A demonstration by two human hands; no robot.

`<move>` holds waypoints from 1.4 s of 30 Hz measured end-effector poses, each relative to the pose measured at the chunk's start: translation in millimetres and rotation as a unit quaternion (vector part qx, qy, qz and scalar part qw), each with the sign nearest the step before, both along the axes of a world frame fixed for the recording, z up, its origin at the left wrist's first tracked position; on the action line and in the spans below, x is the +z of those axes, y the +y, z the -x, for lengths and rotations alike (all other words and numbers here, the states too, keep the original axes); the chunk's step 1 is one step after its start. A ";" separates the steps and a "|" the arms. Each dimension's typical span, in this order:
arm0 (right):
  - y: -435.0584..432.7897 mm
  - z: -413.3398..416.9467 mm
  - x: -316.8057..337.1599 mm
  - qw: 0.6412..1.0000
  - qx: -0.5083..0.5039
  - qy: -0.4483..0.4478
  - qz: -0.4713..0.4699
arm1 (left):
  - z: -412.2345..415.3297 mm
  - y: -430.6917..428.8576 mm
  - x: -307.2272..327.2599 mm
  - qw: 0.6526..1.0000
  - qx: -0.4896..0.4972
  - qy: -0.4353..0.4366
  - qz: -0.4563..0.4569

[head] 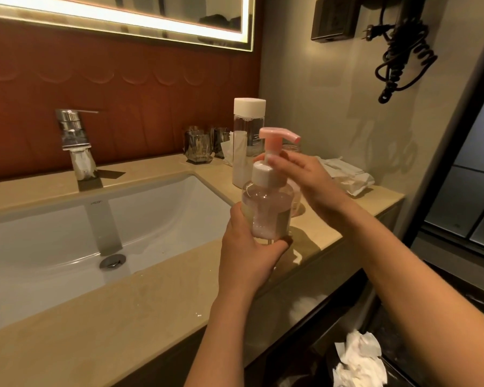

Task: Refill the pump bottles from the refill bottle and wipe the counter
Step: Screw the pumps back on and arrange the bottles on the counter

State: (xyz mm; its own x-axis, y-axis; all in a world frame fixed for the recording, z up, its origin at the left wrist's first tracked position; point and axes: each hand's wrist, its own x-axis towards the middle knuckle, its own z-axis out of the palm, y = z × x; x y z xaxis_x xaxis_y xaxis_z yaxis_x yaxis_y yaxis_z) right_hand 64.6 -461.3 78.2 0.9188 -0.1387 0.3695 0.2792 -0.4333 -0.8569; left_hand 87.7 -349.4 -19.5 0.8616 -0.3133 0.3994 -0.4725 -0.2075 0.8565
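Your left hand (246, 247) wraps the clear pump bottle of pink liquid (266, 213), your right hand (305, 177) pinches its white collar (261, 174): twist it crookedly and you could spill onto the beige stone counter (123, 317).

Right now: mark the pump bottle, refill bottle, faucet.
pump bottle (266, 216), head view, clear body with pinkish liquid.
refill bottle (249, 107), head view, white cap.
faucet (71, 129), head view, chrome body.
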 end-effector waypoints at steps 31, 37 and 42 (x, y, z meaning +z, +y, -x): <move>11.2 -5.6 -17.3 0.990 -0.108 -0.088 0.004 | -1.1 -0.6 0.7 1.000 -0.005 0.007 0.015; 2.1 -0.6 -14.0 1.000 0.023 -0.018 0.009 | -2.0 -0.5 -0.5 1.000 -0.002 0.000 0.018; -10.7 4.6 -5.9 0.998 0.065 -0.001 -0.027 | -2.4 -0.2 -1.5 1.000 0.002 -0.008 0.004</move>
State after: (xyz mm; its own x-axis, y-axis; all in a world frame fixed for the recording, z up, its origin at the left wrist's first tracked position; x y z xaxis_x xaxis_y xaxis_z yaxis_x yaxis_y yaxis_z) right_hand 60.1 -472.0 72.4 0.9293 -0.0393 0.3673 0.3322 -0.3463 -0.8774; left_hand 90.0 -349.6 -21.0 0.8560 -0.3074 0.4157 -0.4856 -0.2022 0.8505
